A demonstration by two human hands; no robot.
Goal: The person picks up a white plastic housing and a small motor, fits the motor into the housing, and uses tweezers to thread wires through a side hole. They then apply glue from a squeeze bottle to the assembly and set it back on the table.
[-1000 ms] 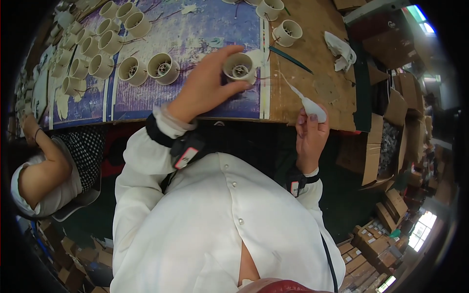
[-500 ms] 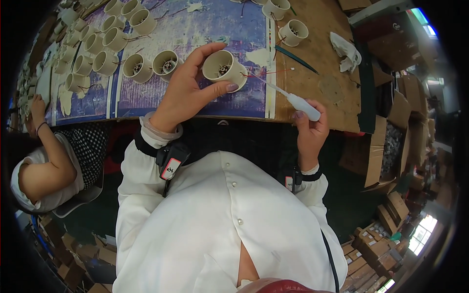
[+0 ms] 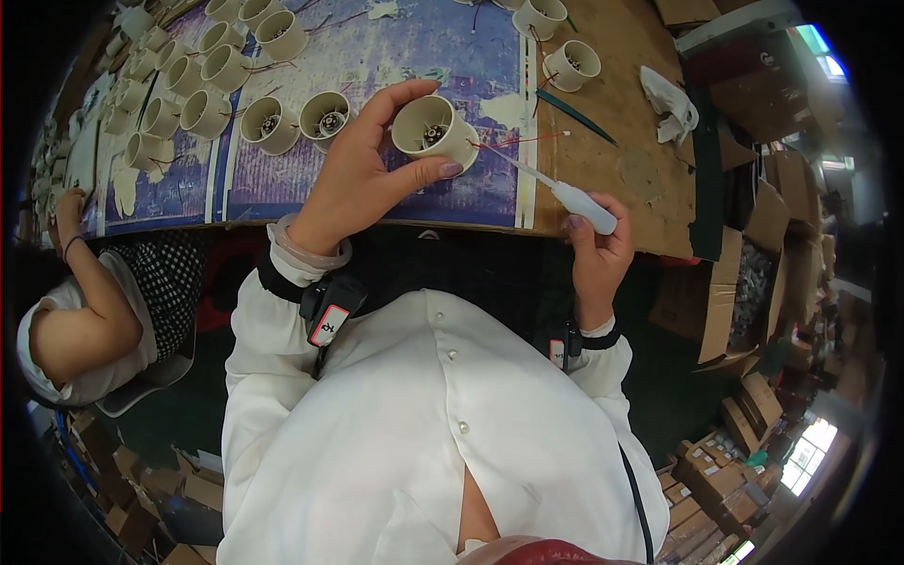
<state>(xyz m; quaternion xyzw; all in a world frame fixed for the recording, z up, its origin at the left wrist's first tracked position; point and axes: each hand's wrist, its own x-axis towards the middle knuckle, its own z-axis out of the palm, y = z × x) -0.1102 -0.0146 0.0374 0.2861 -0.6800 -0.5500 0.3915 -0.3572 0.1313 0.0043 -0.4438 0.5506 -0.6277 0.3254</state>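
Observation:
My left hand (image 3: 363, 169) holds a cream plastic cup-shaped housing (image 3: 408, 122) tilted on the table's near part, thumb and fingers around its sides. A small motor-like metal part (image 3: 434, 137) shows inside it. Thin red wires (image 3: 527, 140) run out of the housing's right side to a small white plug. In my right hand (image 3: 603, 235) is a small white squeeze bottle (image 3: 586, 206) with a long thin nozzle. The nozzle's tip points at the spot where the wires leave the housing; whether it touches cannot be made out.
Several similar cream housings (image 3: 226, 68) stand at the left and back of the blue-covered table (image 3: 377, 202). On the cardboard at right lie a dark green strip (image 3: 576, 115) and crumpled white tissue (image 3: 669, 104). A co-worker (image 3: 94, 315) sits at left; an open carton (image 3: 720, 301) stands at right.
The view has shifted slightly, so the table and housings sit a little differently in it. My hands, the held housing and the bottle keep nearly the same position.

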